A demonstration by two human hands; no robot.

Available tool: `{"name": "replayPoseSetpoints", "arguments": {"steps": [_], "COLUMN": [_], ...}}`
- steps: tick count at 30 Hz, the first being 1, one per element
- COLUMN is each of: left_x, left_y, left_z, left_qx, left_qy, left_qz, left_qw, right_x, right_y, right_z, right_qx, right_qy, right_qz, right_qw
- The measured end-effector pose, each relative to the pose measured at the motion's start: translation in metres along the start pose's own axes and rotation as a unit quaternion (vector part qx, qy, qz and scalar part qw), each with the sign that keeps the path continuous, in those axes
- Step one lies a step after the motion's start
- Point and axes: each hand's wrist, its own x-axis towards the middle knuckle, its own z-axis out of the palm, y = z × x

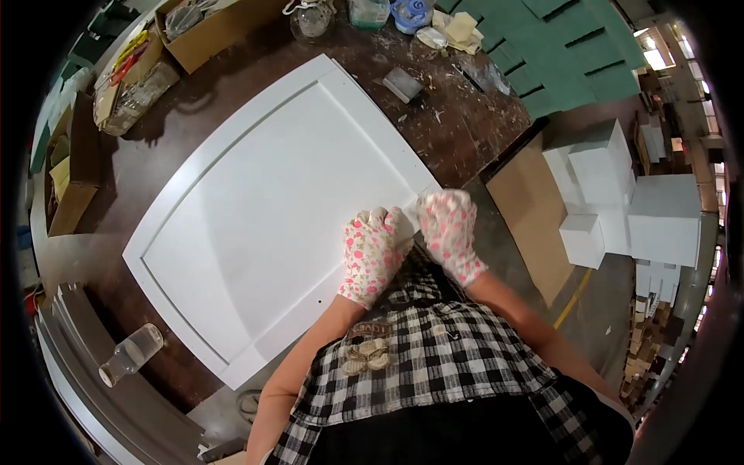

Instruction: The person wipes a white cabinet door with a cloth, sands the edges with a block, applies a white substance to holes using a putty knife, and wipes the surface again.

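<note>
A large white framed panel (263, 209) with a curved side lay on the dark brown bench (217, 93), toward ten o'clock from both hands. The left hand (373, 252), in a pink-flowered white glove, curled its fingers at the panel's four o'clock edge; the matching-gloved right hand (449, 232) was bunched, blurred, near its three o'clock corner. I couldn't tell whether either clamped anything. It looked like close edge work, the next move seemingly calling for a steady panel.

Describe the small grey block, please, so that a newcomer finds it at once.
Find the large white framed panel on the brown table. Off its upper right edge lies the block. Unlike the rounded containers farther back, it is box-shaped.
</note>
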Motion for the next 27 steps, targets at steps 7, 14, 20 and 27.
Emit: {"name": "replayPoseSetpoints", "arguments": {"steps": [7,14,20,27], "left_x": [-0.003,-0.002,-0.001,0.002], "left_y": [-0.004,-0.002,-0.005,0.001], "left_z": [-0.006,-0.002,0.001,-0.003], "left_qx": [-0.022,-0.013,-0.026,-0.027], "left_qy": [-0.046,-0.011,-0.012,-0.036], "left_qz": [-0.013,0.013,0.004,-0.012], "left_qw": [0.999,1.000,1.000,0.999], "right_x": [-0.023,0.029,0.023,0.122], "right_y": [0.000,0.029,0.024,0.019], "right_z": [0.012,0.010,0.008,0.053], "right_qx": [-0.074,-0.024,0.003,0.031], "right_qy": [-0.054,-0.063,-0.103,-0.104], "right_qz": [0.019,0.010,-0.012,-0.159], "right_qw": [0.996,0.998,0.995,0.981]}}
